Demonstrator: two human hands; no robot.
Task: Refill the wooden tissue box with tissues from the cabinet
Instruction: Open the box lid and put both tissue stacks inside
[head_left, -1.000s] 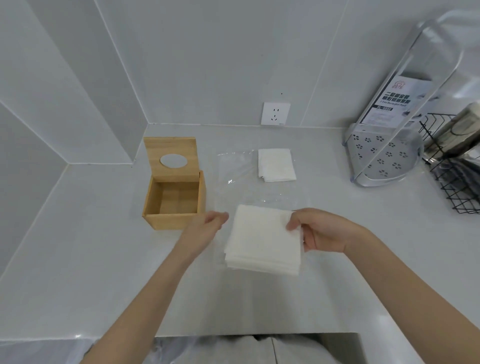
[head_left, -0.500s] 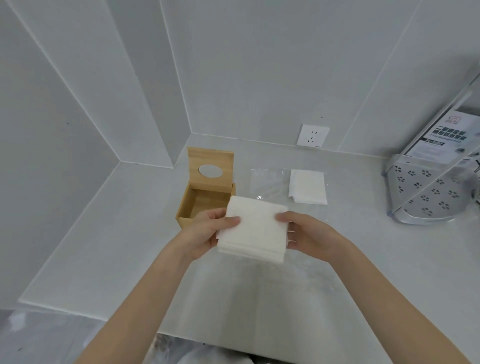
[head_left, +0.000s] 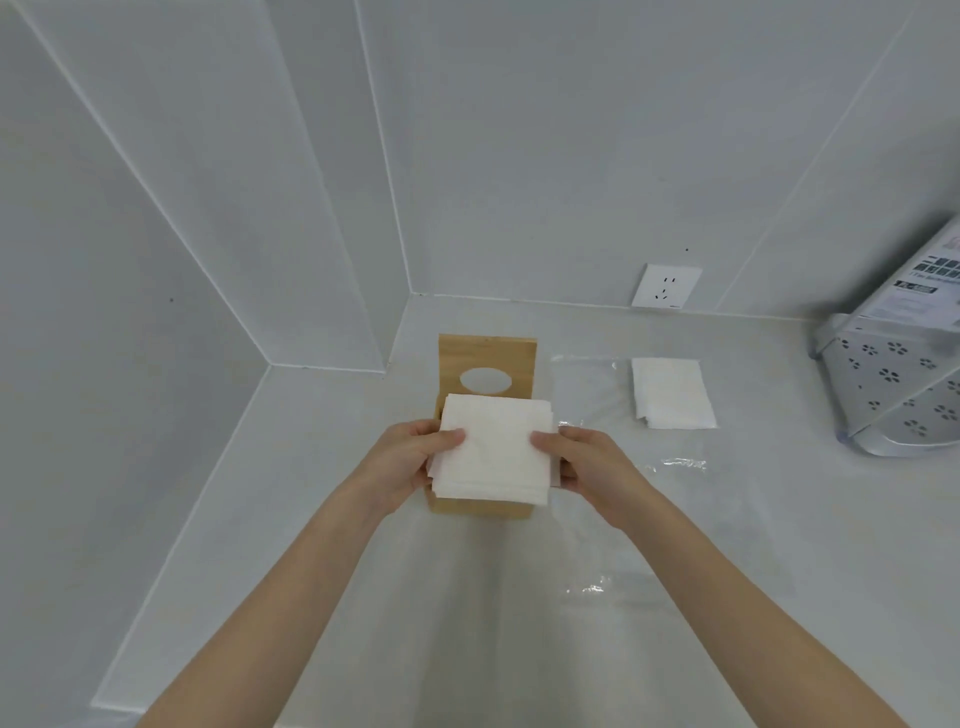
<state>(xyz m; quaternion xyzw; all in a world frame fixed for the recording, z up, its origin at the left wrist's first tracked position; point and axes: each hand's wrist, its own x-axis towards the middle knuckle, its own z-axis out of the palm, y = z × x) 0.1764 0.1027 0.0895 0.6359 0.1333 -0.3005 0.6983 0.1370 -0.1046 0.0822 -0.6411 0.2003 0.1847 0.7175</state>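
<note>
A white stack of tissues (head_left: 493, 452) hangs right over the wooden tissue box (head_left: 480, 508), covering most of its opening. My left hand (head_left: 415, 457) grips the stack's left edge and my right hand (head_left: 587, 462) grips its right edge. The box's lid (head_left: 487, 364), with an oval hole, stands upright behind the stack. Only the front wall of the box and the lid show. A smaller pile of tissues (head_left: 671, 392) lies on the counter to the right.
A clear plastic wrapper (head_left: 587, 384) lies flat on the white counter between the box and the small pile. A perforated metal rack (head_left: 904, 395) stands at the right edge. A wall socket (head_left: 666, 300) sits behind. Walls close in at left and behind the box.
Both hands have lifted the stack off the counter and carried it left, from in front of the wrapper to above the open box. My left hand, free a second ago, now grips it.
</note>
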